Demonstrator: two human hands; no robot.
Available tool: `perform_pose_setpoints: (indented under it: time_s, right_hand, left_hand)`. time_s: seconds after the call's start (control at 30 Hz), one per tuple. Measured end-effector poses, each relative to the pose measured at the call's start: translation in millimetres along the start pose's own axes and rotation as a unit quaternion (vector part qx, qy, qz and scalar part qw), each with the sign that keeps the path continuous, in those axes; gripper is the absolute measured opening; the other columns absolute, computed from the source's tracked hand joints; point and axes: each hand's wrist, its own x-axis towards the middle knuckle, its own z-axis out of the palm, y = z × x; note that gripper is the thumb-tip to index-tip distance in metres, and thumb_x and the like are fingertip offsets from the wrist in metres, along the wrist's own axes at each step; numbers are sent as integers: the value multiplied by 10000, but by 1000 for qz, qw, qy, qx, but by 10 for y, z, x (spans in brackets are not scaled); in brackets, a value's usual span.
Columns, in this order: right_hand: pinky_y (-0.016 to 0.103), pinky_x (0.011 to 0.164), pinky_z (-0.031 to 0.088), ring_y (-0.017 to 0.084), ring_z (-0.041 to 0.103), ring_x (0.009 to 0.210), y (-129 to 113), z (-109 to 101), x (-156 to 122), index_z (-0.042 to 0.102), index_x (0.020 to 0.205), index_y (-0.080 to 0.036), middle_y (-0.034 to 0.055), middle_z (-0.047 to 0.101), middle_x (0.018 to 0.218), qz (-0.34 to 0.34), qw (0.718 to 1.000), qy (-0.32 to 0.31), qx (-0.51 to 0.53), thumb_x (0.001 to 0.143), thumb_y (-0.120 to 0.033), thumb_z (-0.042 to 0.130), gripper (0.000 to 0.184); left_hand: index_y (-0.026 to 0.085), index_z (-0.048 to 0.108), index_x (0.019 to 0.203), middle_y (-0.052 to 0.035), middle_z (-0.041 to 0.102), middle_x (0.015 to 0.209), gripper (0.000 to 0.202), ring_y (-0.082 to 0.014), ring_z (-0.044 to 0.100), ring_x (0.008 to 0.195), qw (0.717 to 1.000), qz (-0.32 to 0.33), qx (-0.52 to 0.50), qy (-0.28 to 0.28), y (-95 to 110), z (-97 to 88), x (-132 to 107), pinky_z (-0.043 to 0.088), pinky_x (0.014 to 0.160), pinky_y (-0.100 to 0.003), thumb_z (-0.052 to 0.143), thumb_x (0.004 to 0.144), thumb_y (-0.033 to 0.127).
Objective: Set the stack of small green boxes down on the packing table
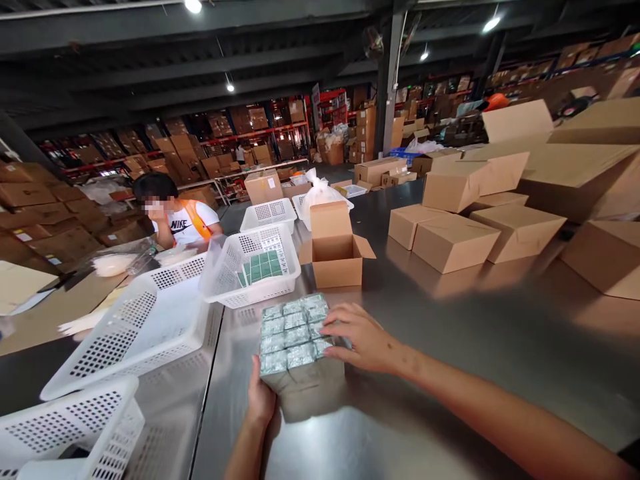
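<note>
Block of small foil-wrapped packs [295,333] standing on the steel table [450,373], near its front edge, just before the open cardboard box [336,257]. Left hand [261,400] pressed against the block's near left side, fingers hidden behind it, grip not discernible. Right hand [361,337] laid flat on the block's top right corner, fingers spread, touching the packs. White perforated basket [255,267] beyond, holding green packs

On the steel counter [450,373], the left hand [261,400] presses the near side of a block of green packets [299,347], while the right hand [361,339] lies flat on its right top edge. An open carton [336,257] stands beyond, white baskets [253,263] to the left, closed cartons [453,241] far right.
</note>
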Motion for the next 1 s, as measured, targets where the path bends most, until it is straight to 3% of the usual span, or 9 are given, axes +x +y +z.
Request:
perform_pose_setpoints:
  time_s: [0.13,0.37,0.57,0.7,0.77,0.8,0.9,0.97,1.0]
  right_hand:
    - [365,809,380,206,578,890,-57,78,60,686,794,-192,40,696,856,33,999,-5,-35,958,-325,584,234]
    - [370,773,382,220,546,853,-201,-15,210,567,854,-175,74,653,895,37,991,25,-129,1020,-277,394,260]
    - [350,765,433,201,594,845,-306,-192,324,493,914,-215,57,672,932,105,992,69,-22,1012,-291,353,188]
    - [274,629,436,149,588,649,-381,-291,407,415,944,-244,-33,592,703,164,964,153,142,1042,-402,305,216]
    - [258,588,420,134,531,580,-392,-338,431,427,1023,-246,-51,522,666,182,951,199,155,1032,-466,310,249]
    - [257,586,415,131,513,584,-385,-350,432,451,1085,-245,-43,521,703,183,957,183,131,1011,-493,368,272]
    - [271,633,416,149,529,690,-307,-284,393,580,1212,-256,11,553,884,185,982,25,-9,840,-496,675,453]
    - [277,644,412,156,537,709,-228,-150,349,686,1147,-268,23,544,901,204,976,-48,-66,785,-429,748,401]
    - [276,643,409,155,538,703,-190,-71,328,731,1070,-261,21,539,867,218,972,-54,-72,799,-390,739,301]
  left_hand:
    - [178,783,965,-103,757,982,450,-253,690,1019,1000,14,6,12,-12,-45,29,471,1043,-416,410,960,430]
    - [208,721,1145,-104,704,1183,433,-292,617,1169,999,47,13,23,-33,-141,146,421,1085,-466,526,890,499]
    - [245,675,1232,-81,641,1310,508,-309,519,1294,997,74,22,13,-43,-131,143,382,1121,-460,605,827,544]
    - [267,609,1321,-76,565,1409,649,-332,436,1362,995,93,31,1,-49,-101,97,351,1141,-475,655,768,603]
    - [274,551,1378,-73,498,1473,708,-337,382,1397,991,124,56,-8,-53,-107,75,310,1163,-489,623,779,645]
    - [275,516,1408,-70,455,1507,722,-333,349,1417,986,149,79,-14,-54,-117,65,281,1178,-490,586,802,660]
    - [275,398,1485,-50,312,1591,719,-304,222,1475,944,277,174,-40,-42,-153,30,196,1213,-471,444,883,665]
    - [262,291,1533,-47,206,1628,776,-302,125,1498,878,391,269,-64,-13,-156,-16,141,1224,-480,407,889,680]
    - [248,230,1552,-57,155,1640,839,-316,84,1502,830,445,329,-74,5,-146,-52,107,1225,-502,418,872,701]
